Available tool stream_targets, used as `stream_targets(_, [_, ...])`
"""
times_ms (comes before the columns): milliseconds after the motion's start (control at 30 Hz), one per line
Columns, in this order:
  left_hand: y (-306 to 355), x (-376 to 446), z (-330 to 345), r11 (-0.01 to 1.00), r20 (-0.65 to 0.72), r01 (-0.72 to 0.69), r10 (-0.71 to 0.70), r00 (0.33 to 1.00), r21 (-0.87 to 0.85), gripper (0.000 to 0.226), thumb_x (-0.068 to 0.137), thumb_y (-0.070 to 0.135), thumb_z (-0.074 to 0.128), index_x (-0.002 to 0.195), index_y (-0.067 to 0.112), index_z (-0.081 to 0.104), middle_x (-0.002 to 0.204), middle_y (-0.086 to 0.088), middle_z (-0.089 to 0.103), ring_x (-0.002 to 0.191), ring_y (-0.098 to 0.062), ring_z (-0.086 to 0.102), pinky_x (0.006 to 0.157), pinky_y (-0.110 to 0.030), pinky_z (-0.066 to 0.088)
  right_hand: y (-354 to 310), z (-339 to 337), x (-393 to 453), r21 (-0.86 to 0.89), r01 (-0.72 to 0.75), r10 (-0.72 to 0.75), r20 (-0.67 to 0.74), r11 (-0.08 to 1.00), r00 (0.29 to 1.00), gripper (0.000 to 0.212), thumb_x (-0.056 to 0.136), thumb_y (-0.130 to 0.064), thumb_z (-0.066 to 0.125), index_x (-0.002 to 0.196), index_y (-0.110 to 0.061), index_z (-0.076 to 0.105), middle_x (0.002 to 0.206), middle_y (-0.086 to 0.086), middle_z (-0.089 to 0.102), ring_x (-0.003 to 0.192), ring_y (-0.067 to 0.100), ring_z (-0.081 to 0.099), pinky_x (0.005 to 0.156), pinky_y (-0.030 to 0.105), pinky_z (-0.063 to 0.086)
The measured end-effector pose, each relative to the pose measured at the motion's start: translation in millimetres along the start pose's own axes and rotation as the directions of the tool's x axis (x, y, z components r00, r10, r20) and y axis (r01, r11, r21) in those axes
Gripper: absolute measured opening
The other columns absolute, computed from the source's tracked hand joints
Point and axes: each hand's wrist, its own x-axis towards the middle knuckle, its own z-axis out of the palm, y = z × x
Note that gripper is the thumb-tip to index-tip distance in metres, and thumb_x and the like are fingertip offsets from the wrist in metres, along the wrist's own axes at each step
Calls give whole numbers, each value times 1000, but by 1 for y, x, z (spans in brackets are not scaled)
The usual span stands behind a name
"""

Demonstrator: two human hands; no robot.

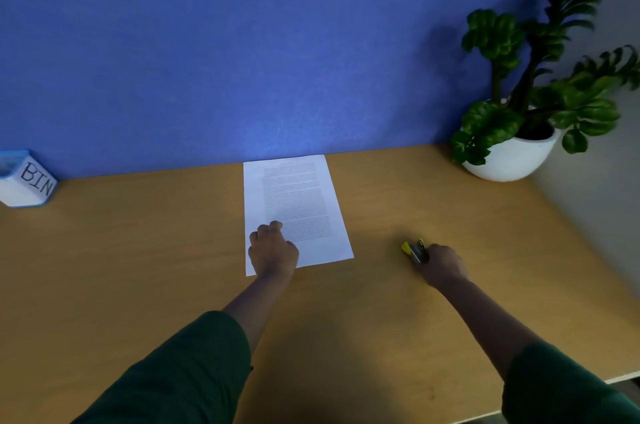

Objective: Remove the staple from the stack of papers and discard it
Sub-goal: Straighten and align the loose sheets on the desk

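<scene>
Resting on the near left corner of the stack of papers (294,208), the left hand (273,250) has its fingers curled under, knuckles up, and seems to press the sheets down rather than hold them; whether anything is pinched beneath it cannot be told. The staple itself is too small to make out. Off to the right of that hand, well apart from the paper's edge, the right hand (445,267) grips a yellow and grey staple remover (414,250), whose tip sticks out past the fingers toward the papers. Both hands lie on the wooden desk (138,267). Far to the left of the left hand, against the blue wall (242,42), stands a small container marked BIN (29,181). Beyond the right hand, in the far corner, sits a potted plant (526,94)
</scene>
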Motion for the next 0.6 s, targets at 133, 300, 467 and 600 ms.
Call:
stream_targets(133, [-2,-3,0,1000,-16,-11,11,1000,6,44,86,11,55,130,12,50,128,-9,56,120,-26,47,94,-36,45,-21,-14,22,111,0,4,-40,994,999,34,88,-33,57,96,-1,65,96,19,69,90,34,65,62,28,41])
stream_targets(300, [-8,-5,2,1000,-26,-24,24,999,3,45,86,10,53,131,13,49,129,-7,54,121,-25,45,96,-36,44,-51,-28,58,122,-33,49,-126,992,991,30,90,-28,56,101,-2,64,101,16,66,93,33,64,64,29,42])
stream_targets(467, [-12,-4,-2,999,-1,-30,30,1000,32,47,87,11,52,133,14,47,132,-7,52,126,-26,41,97,-38,44,-62,-21,70,71,-78,86,-121,994,989,26,88,-19,58,109,-3,62,107,15,65,99,31,63,69,32,47])
stream_targets(600, [-13,-4,-6,999,4,-12,12,1000,45,46,87,11,52,133,14,47,132,-6,53,126,-25,41,96,-37,45,-63,-15,72,92,-53,65,-136,994,989,28,88,-20,59,110,-3,62,108,16,62,97,32,63,68,31,46])
